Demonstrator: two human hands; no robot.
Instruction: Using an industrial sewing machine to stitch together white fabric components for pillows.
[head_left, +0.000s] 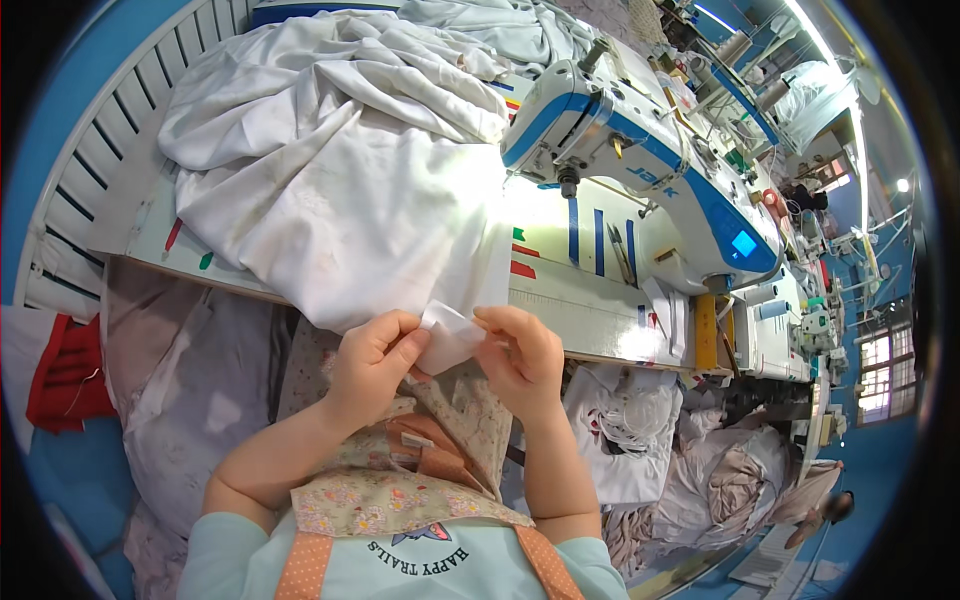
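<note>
While left hand (372,352) and right hand (522,352) pinch its opposite edges, small white fabric piece (447,337) appears light, limp.

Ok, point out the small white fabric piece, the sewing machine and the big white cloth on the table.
small white fabric piece (447,338): head view, its middle, between both hands.
sewing machine (640,150): head view, the white and blue arm.
big white cloth (340,170): head view, the middle of the pile.
</note>
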